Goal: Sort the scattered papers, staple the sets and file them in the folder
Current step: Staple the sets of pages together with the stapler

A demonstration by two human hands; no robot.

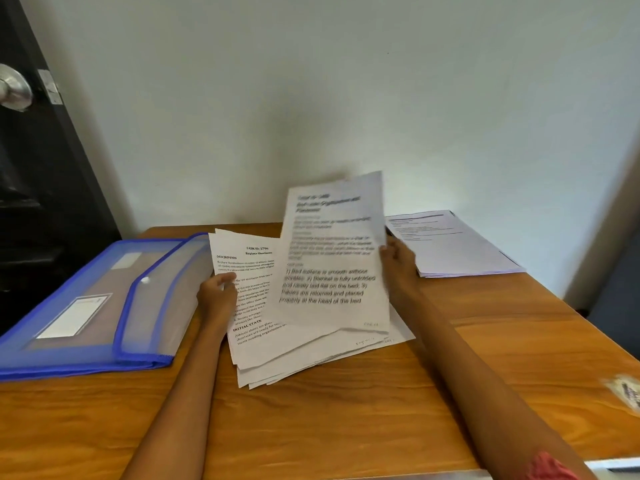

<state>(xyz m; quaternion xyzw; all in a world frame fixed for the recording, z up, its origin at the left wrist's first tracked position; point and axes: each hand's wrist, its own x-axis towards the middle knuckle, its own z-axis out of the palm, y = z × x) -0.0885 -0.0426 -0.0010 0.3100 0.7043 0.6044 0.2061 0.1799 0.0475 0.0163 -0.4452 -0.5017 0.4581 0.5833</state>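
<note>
Printed white paper sheet [332, 251]: our right hand [398, 261] pinches its edge; our left hand [216, 296] grips the loose fanned pile [263, 341]. We should lift slowly, matching headings.

Single head cam, so we share no overlap. We look forward and down, close over the brown wooden table [346, 410], facing the plain white wall [346, 98]; both forearms enter from the bottom edge.

Soft even daylight, motion-blurred raised sheet [334, 251], wide-angle edge warping.
</note>
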